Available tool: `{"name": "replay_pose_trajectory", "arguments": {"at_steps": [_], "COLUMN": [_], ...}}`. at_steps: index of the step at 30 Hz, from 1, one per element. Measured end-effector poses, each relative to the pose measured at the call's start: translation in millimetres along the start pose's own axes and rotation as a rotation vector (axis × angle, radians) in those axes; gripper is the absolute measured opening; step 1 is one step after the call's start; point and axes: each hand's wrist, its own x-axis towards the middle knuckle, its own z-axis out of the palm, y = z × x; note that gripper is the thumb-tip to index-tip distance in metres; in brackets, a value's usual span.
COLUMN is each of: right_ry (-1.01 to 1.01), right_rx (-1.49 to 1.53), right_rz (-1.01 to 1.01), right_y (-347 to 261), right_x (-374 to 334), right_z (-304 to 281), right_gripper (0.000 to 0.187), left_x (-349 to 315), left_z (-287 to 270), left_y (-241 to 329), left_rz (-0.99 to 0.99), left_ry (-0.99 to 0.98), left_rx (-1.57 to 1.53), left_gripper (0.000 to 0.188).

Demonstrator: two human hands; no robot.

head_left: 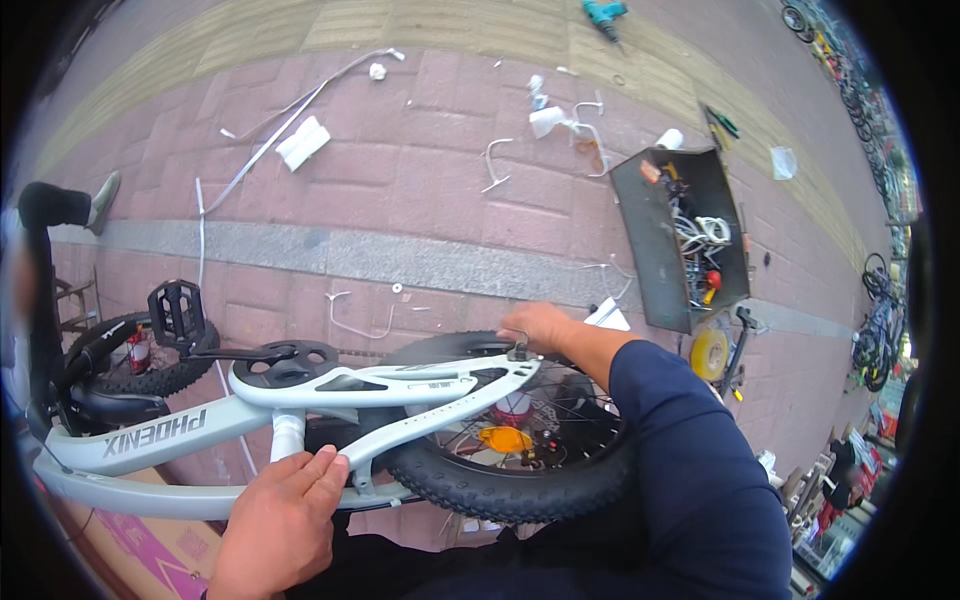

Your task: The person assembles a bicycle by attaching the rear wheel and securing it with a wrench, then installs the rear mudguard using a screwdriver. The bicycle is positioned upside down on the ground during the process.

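Observation:
A pale grey bicycle frame (330,395) with dark lettering lies across the lower left, its crank and chainring (285,370) on the upper side. My left hand (280,520) grips a frame tube near the rear wheel, fingers laid over its top. At the frame's rear end, my right hand (537,327) is bent down beside the dropout bracket (519,350), fingertips close to the tyre; what they pinch is hidden. The fat-tyred rear wheel (520,500) sits partly under the frame, with an orange reflector (505,440) among its spokes. A black pedal (178,316) sticks up from the crank.
An open metal toolbox (640,255) full of tools stands at right. Beyond it lie green-handled pliers (722,123) and a teal power drill (605,15). White straps (255,160) and paper scraps litter the paving. A cardboard box (130,550) is at lower left; a person's leg (50,205) is far left.

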Motion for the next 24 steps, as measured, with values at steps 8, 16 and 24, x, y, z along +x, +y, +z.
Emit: {"name": "replay_pose_trajectory", "arguments": {"at_steps": [8,16,24], "right_ry": [0.235,-0.117,-0.378], "right_rx": [-0.028,-0.377,-0.339], "right_rz": [-0.134,0.301,0.479], "right_y": [25,6,-78], "right_x": [47,-69,-115], "right_z": [-15,-102,-119], "right_gripper": [0.026,0.026,0.037], "left_x": [-2,-3,-4], "left_z": [6,6,6], "left_y": [9,4,4], "left_rz": [-0.072,-0.081,-0.069], "left_ry": [0.083,0.066,0.066], "left_rx": [-0.046,-0.061,-0.048], "left_gripper": [0.049,0.046,0.043]}}
